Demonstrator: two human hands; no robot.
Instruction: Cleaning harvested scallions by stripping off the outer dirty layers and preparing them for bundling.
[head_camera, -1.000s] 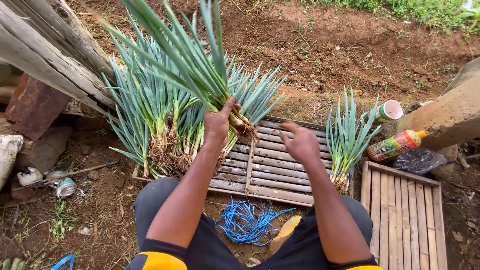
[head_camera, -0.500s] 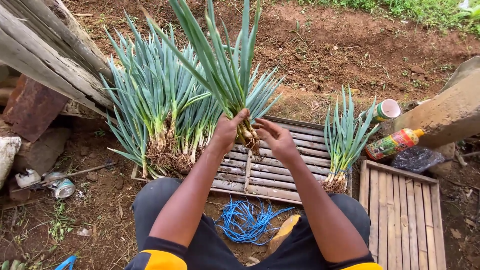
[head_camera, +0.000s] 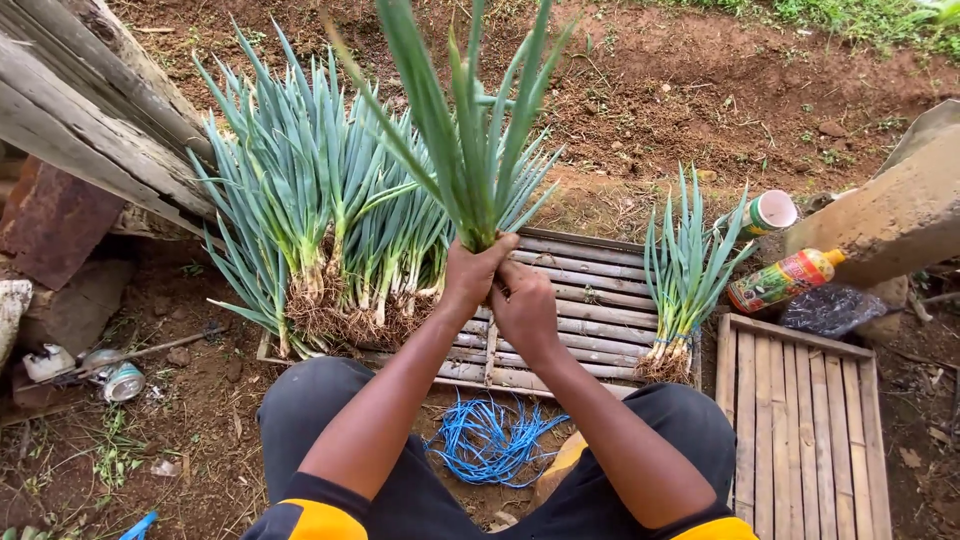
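1. We hold one bunch of green onions (head_camera: 470, 150) upright over the slatted bamboo tray (head_camera: 590, 300); left hand (head_camera: 470, 275) closed around its base, right hand (head_camera: 522, 310) clasped just below.
2. Done, we judge: a small bundle (head_camera: 685, 280) at the tray's right.
3. Left: a large heap (head_camera: 310, 230) on the left.
4. Blue ties (head_camera: 490, 440) lie between our knees.

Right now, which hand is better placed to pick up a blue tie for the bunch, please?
Probably the right hand: it sits lower, nearer the blue ties, while the left hand grips the green onion bunch.
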